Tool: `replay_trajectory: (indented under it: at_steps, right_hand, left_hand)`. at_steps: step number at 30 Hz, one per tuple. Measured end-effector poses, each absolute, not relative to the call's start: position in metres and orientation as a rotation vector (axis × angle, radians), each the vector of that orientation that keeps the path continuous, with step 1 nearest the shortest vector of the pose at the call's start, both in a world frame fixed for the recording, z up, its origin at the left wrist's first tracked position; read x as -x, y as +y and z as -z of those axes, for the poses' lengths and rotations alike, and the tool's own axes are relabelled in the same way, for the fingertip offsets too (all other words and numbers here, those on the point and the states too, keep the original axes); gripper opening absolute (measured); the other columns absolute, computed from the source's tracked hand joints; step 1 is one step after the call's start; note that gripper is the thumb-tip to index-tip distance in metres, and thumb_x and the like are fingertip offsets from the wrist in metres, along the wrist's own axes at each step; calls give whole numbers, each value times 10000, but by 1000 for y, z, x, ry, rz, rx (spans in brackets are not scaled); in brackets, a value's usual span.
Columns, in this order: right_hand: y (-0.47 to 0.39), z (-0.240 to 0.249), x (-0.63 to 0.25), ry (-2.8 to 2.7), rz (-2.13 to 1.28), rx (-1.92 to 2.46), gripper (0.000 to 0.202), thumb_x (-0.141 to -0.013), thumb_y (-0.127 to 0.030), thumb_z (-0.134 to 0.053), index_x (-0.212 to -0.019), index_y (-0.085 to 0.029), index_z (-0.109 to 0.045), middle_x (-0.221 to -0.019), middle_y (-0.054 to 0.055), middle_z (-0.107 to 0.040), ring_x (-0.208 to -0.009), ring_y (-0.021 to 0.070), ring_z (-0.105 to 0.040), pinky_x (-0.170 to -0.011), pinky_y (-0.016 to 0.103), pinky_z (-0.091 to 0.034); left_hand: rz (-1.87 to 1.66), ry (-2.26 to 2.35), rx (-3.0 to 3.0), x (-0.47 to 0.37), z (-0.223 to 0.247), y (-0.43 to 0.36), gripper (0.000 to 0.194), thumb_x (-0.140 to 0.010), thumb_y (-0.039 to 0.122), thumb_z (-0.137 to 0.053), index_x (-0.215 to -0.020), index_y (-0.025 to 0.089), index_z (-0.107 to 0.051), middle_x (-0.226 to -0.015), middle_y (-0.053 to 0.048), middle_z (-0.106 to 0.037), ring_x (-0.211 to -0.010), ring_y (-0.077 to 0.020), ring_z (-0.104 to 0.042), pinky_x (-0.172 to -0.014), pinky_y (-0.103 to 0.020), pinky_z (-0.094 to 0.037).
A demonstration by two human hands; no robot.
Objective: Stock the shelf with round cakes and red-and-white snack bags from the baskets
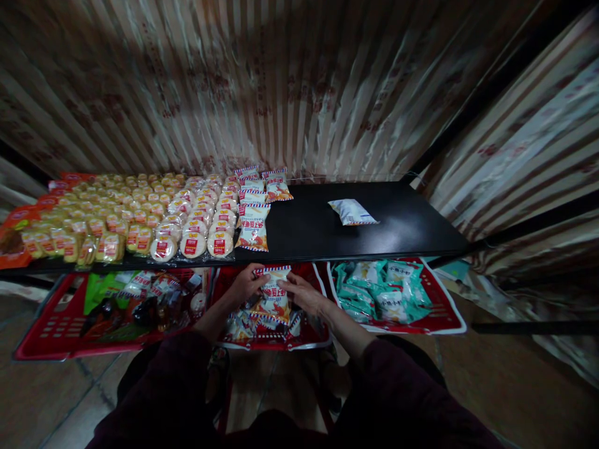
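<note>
Between my two hands is a white and orange snack bag [274, 296] with red print and a striped top edge. My left hand [248, 284] grips its upper left side, and my right hand [302, 293] grips its upper right side. The bag is over the middle red basket [322, 340], where more such bags [241, 327] lie, partly hidden by it. On the black shelf [304, 234] in front, a column of matching bags [253, 227] stands beside rows of round wrapped cakes [193, 244]. One bag [352, 212] lies alone with its white back up.
A red basket [449, 321] with teal snack packets [393, 296] is at the right. The left red basket [42, 340] holds mixed packets. Yellow wrapped pastries [110, 246] and orange packages [21, 218] cover the shelf's left part. A striped curtain [290, 87] hangs behind.
</note>
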State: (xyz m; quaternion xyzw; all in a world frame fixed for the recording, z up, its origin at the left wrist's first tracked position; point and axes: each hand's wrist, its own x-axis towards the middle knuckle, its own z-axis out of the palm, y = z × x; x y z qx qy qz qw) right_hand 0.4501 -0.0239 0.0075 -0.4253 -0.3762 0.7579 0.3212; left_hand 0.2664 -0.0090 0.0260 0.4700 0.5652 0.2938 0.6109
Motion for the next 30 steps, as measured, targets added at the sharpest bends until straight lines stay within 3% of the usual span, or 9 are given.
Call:
replay_trajectory:
  at_steps: [3, 7, 13, 19, 25, 30]
  right_hand:
    - [-23, -7, -450, -984, -1945, 1143, 461, -644, -472, -749, -998, -223, -589, -968, 46, -701, -894, 203, -665, -787, 325, -510]
    - [-21, -9, -450, -1005, -1854, 1185, 464, -654, -497, -726, -1001, -218, -596, -969, 57, -705, -894, 219, -664, -777, 328, -516]
    - [-20, -15, -451, -945, -1771, 1162, 491, -630, -491, -741, -1009, -212, -599, -924, 43, -717, -894, 234, -665, -779, 349, -523]
    - [-18, -13, -452, -889, -1725, 1149, 463, -622, -484, -758, -956, -196, -615, -918, 56, -721, -906, 238, -664, -756, 335, -525]
    - [-15, -14, -452, -739, -1696, 1060, 398, -596, -426, -806, -893, -219, -640, -863, 35, -732, -886, 242, -670, -750, 342, -533]
    - [-15, -17, -450, -722, -1686, 1058, 351, -643, -444, -778, -893, -229, -657, -867, 33, -737, -876, 237, -674, -755, 348, -537]
  left_hand:
    - [-737, 1295, -1082, -266, -26, -10, 468, -756, 338, -672, -1147, 144, -503, -726, 21, -632, -593, -102, -610, -553, -210, -475]
    - [-735, 1144, -1111, -264, -27, -13, 393, -774, 357, -643, -1087, 140, -547, -958, -63, -683, -824, -150, -647, -711, -253, -506]
    - [-636, 925, -1196, -262, -12, -23, 484, -733, 460, -680, -1089, 142, -598, -1094, -96, -675, -1018, -223, -618, -920, -351, -460]
    - [-645, 918, -1210, -264, 2, -25, 525, -684, 455, -734, -1072, 133, -591, -1070, -90, -687, -1017, -238, -622, -931, -383, -458]
    - [-753, 943, -1143, -270, 1, -27, 423, -659, 443, -758, -915, 147, -595, -1010, -94, -700, -980, -246, -638, -901, -387, -472]
    - [-770, 945, -1136, -271, -4, -28, 402, -655, 424, -764, -892, 147, -596, -1022, -103, -699, -968, -249, -646, -906, -394, -471]
